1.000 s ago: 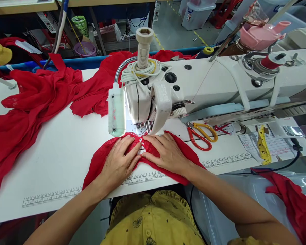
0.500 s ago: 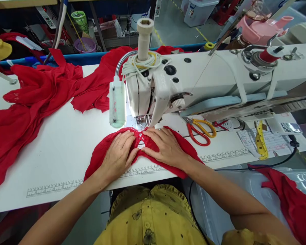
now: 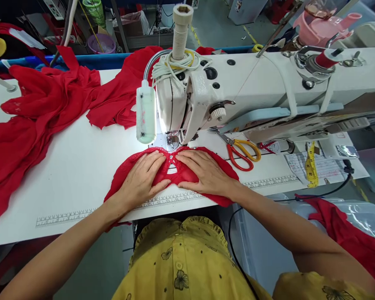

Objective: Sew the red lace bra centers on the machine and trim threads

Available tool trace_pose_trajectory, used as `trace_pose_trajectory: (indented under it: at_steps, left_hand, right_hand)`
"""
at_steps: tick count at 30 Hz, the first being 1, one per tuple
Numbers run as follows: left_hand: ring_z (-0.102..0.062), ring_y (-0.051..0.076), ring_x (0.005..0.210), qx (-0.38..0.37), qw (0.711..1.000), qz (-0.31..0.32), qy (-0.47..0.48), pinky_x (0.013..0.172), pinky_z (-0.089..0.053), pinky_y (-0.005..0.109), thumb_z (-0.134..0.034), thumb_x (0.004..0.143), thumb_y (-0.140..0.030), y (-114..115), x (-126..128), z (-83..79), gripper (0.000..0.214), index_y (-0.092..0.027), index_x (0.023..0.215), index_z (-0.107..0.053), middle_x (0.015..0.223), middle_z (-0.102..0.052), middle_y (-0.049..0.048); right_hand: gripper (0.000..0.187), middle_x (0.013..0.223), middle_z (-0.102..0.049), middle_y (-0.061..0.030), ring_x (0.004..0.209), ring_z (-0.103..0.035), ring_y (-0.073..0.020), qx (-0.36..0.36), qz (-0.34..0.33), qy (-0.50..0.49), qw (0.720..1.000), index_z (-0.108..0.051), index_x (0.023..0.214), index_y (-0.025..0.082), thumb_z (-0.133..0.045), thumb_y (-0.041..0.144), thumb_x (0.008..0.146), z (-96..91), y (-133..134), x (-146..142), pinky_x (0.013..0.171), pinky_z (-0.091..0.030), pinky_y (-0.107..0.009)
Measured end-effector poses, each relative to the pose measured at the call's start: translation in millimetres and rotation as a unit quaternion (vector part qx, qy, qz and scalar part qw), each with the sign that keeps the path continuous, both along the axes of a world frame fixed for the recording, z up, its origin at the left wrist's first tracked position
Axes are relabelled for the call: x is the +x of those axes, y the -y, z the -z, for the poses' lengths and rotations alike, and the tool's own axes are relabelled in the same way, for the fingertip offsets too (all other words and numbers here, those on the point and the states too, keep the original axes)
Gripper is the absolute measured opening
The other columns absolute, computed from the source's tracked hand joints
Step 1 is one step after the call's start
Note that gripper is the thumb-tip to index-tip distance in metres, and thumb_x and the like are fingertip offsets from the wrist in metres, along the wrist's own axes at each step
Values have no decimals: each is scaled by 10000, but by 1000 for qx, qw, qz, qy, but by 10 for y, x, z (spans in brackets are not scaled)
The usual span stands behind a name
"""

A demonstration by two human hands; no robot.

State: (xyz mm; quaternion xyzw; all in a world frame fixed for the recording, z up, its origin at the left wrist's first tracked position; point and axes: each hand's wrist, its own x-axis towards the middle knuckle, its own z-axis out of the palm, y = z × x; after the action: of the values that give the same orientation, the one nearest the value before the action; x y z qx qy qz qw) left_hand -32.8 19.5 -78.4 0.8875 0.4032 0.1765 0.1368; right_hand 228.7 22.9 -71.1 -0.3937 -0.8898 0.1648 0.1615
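White table (image 3: pixel 71 166) spans the view, its near edge just beyond a yellow shirt (image 3: pixel 175 258). To the right, below table height, sits a clear bin (image 3: pixel 265 246) with red cloth (image 3: pixel 346 227) lying over it; a black cable (image 3: pixel 325 196) runs nearby.

Along the table's near side is a printed ruler (image 3: pixel 65 217). Partly over it lies the red piece (image 3: pixel 185 174), spread in two wings joined by a narrow lacy middle with a crisscross and a small gap. Its left end hangs over the table edge by the wrist.

Left hand (image 3: pixel 142 177) lies palm down on the left wing, right hand (image 3: pixel 203 171) on the right wing. Both are flat and unclenched, fingers spread, thumbs pointing inward toward each other but apart.

Just beyond the lacy middle is the presser foot (image 3: pixel 173 139); whether it touches the cloth I cannot tell. Scissors (image 3: pixel 230 141) lie to the right, and farther right a tape measure (image 3: pixel 311 168) lies across paper (image 3: pixel 295 166).

Above stands the sewing machine (image 3: pixel 253 87), with a lit lamp (image 3: pixel 146 112) at its left end, a cord (image 3: pixel 175 68) coiled round a post (image 3: pixel 180 35), and a red spool (image 3: pixel 326 59) on top. Left of it, a heap (image 3: pixel 34 121) of red fabric covers the table.

Behind are a blue trough (image 3: pixel 90 61), a purple bucket (image 3: pixel 101 43) and grey floor (image 3: pixel 212 25).
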Motion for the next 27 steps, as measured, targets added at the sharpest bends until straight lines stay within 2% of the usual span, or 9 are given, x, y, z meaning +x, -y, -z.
trace_pose_trajectory:
  at_steps: [9,15,27]
  left_hand:
    - [-452,320,1399,9,999,11,-34,1184,-376,507,-541,976,-512,-31,-45,-12,675,-123,1498,-359,1485,-493,186]
    - [-458,315,1394,10,1000,6,-25,1181,-382,494,-545,974,-517,-25,-40,7,712,-136,1528,-308,1484,-499,174]
    - [-444,319,1407,-15,1000,5,-13,1186,-377,512,-554,969,-518,-41,-40,13,749,-177,1564,-252,1500,-490,152]
  right_hand:
    - [759,1474,-522,-134,1350,-481,-304,-4,-8,6,1000,-445,1471,175,-653,606,881,6,-20,27,1130,-393,-495]
    - [756,1469,-524,-125,1345,-484,-308,-6,-6,-1,1000,-424,1492,207,-647,601,887,10,-26,29,1136,-388,-511]
    - [756,1462,-532,-126,1352,-482,-294,-10,-3,4,1000,-430,1475,186,-649,605,886,15,-27,30,1152,-374,-496]
